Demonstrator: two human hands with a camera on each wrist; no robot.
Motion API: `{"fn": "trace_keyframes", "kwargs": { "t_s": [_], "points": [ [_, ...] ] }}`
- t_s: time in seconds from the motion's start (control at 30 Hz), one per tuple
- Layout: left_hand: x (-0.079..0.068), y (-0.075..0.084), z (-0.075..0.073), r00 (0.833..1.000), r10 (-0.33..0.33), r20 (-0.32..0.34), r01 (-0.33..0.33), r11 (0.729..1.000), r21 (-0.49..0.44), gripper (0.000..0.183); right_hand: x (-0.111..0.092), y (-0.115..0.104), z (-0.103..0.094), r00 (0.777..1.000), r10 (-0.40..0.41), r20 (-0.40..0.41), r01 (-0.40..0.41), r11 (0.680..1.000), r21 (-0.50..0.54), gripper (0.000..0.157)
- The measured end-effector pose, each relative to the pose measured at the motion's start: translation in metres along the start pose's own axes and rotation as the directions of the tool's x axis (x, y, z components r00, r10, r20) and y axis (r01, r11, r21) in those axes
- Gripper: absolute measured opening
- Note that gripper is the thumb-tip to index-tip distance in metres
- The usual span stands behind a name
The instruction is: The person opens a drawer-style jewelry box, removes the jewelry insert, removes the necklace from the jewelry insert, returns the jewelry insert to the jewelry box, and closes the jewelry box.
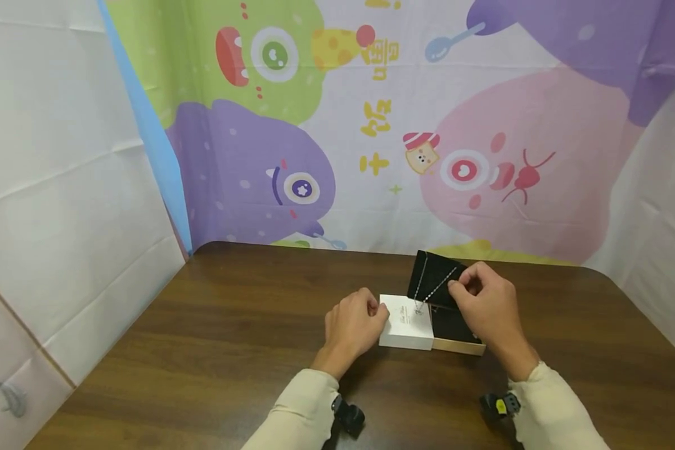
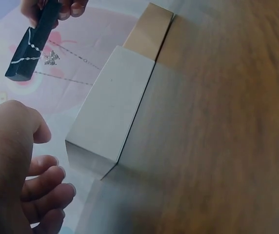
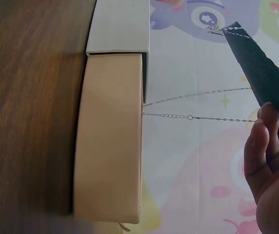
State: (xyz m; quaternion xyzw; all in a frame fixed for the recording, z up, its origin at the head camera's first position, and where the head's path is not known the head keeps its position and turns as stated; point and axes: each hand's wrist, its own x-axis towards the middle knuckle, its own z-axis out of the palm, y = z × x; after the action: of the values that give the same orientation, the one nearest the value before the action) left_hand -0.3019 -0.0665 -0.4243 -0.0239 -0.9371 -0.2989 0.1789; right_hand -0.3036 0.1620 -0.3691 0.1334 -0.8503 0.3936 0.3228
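My right hand (image 1: 490, 306) pinches a black padded insert (image 1: 427, 275) by its right side, tilted up above an open jewelry box. A thin silver necklace (image 3: 217, 91) is strung on the insert; its small sparkling pendant (image 2: 51, 58) dangles off the front. From the insert's back, two strands run down to the box. The white box sleeve (image 1: 405, 337) covers the left part of a tan drawer (image 1: 458, 346) with a black inside. My left hand (image 1: 354, 322), fingers loosely bent and holding nothing, is beside the sleeve's left end.
The box lies on a dark brown wooden table (image 1: 230, 331). A cloth backdrop (image 1: 360, 219) printed with cartoon monsters hangs behind the table's far edge. Pale panels (image 1: 62, 156) stand at the left and right.
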Motion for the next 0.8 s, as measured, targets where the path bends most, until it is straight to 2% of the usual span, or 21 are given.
{"fn": "trace_keyframes", "kwargs": {
  "t_s": [0.23,0.5,0.63,0.8],
  "points": [
    [-0.0005,0.0010,0.0002,0.996,0.060,-0.059,-0.063,0.997,-0.054,0.013,0.0005,-0.0001,0.0025,0.999,-0.020,-0.026,0.020,1.000,0.010,0.019],
    [-0.0025,0.0006,0.0007,0.984,0.153,-0.089,-0.164,0.978,-0.132,0.007,0.0012,-0.0006,0.0055,0.999,-0.021,-0.030,0.022,0.999,0.025,0.020],
    [-0.0034,0.0007,-0.0007,0.969,0.232,-0.088,-0.244,0.957,-0.156,0.007,0.0000,-0.0005,0.0054,0.999,-0.022,-0.025,0.023,0.999,0.029,0.020],
    [-0.0055,0.0026,-0.0036,0.936,0.343,-0.078,-0.351,0.914,-0.203,0.011,-0.0014,-0.0009,0.0051,0.999,-0.027,-0.026,0.028,1.000,0.014,0.020]
  ]
}}
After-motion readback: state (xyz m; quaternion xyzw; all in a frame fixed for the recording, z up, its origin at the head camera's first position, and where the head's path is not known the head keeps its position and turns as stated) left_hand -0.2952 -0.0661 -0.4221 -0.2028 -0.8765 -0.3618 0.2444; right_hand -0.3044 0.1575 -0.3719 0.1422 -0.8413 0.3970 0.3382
